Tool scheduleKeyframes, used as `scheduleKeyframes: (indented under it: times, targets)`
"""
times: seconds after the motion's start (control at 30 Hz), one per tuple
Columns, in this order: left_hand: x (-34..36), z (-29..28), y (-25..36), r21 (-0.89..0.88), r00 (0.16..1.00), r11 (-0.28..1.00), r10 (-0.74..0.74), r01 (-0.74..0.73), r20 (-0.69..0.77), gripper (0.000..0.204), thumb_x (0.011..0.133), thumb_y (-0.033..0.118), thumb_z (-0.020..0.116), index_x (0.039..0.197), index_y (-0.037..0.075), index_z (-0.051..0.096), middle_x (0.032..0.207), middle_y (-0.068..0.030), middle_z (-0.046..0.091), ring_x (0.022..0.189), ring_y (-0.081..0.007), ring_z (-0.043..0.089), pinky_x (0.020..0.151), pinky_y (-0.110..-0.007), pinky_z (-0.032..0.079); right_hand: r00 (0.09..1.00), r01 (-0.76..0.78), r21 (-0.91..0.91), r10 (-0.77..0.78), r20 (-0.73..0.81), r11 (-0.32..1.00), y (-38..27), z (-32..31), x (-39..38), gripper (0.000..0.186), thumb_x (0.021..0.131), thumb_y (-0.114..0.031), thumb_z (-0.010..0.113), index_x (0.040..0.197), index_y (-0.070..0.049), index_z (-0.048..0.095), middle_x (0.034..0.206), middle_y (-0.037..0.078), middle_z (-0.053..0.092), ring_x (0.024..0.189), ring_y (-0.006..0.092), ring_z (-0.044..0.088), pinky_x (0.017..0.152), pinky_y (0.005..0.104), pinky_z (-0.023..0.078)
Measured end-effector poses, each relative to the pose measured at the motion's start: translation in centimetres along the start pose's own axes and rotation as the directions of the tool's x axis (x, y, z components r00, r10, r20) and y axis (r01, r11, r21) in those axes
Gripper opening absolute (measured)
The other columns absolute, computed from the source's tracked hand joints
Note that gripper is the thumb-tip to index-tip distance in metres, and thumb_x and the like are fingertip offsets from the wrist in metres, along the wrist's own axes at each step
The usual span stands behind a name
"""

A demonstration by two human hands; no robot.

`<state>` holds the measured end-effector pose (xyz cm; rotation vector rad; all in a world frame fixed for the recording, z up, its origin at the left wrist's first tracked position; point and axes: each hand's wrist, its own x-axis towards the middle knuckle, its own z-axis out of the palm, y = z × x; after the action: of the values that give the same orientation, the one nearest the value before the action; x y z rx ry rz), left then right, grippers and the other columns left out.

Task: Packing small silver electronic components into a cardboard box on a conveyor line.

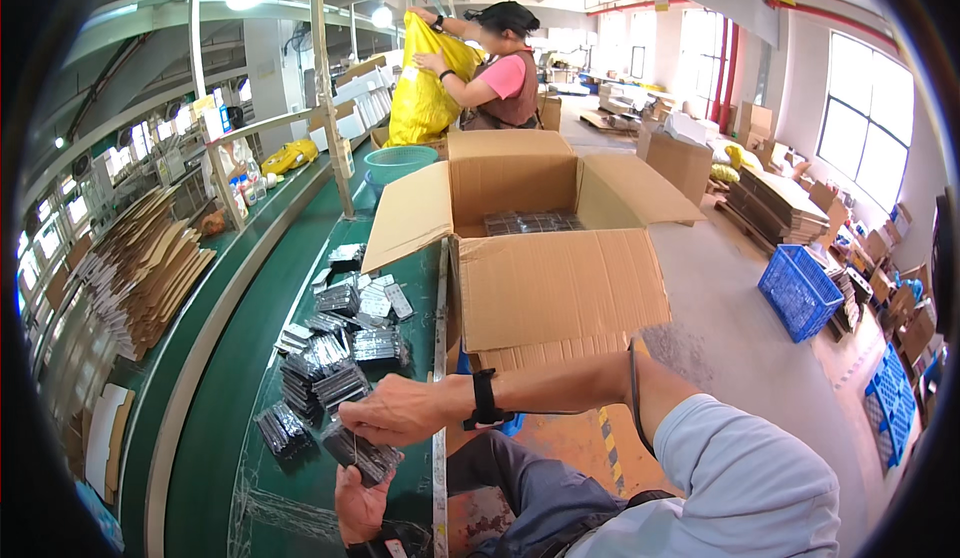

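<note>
Head view, left grip (360,506) and right grip (402,408) closed on dark bundle (364,457), any lettering illegible

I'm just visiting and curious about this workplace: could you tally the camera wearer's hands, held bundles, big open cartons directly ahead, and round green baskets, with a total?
Left hand and right hand: 2
Held bundle: 1
Big open carton: 1
Round green basket: 1
Total: 5
</note>
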<state>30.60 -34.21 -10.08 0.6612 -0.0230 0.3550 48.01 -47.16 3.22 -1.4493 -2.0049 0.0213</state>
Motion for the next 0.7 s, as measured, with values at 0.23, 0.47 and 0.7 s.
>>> scheduleKeyframes:
  times: [0.23,0.47,0.7]
  targets:
    - [-1.5,3.3,1.7,0.214,0.966,0.943,-0.258,0.254,-0.011,0.066,0.075,0.004,0.072,0.136,-0.004,0.048,0.124,-0.0122,0.063,0.112,-0.0227,0.064,0.099,-0.039,0.051,0.938,-0.312,-0.283,0.341,0.060,0.907,2.8,-0.2,4.1,0.018,0.092,-0.015,0.057,0.107,-0.007,0.049,0.076,0.019,0.063,0.065,0.0442,0.064,0.056,0.0516,0.051]
    - [-0.1,2.5,-0.1,0.088,0.962,0.963,-0.261,0.253,0.084,0.060,0.080,0.010,0.081,0.131,-0.004,0.053,0.121,-0.0088,0.065,0.110,-0.0175,0.063,0.101,-0.034,0.048,0.857,-0.225,-0.321,0.343,0.384,0.920,6.8,-2.8,5.5,0.012,0.085,-0.016,0.061,0.083,-0.007,0.067,0.096,0.016,0.061,0.100,0.0356,0.060,0.085,0.0465,0.049]
    - [0.2,4.5,1.5,0.026,0.973,0.975,-0.224,0.223,0.057,0.061,0.081,0.013,0.082,0.133,-0.001,0.054,0.117,-0.0063,0.066,0.107,-0.0170,0.064,0.098,-0.033,0.049,0.913,0.170,-0.066,-0.132,0.386,0.983,9.1,1.8,19.8,0.024,0.079,-0.022,0.067,0.092,-0.002,0.069,0.079,0.016,0.069,0.068,0.0280,0.067,0.063,0.0395,0.054]
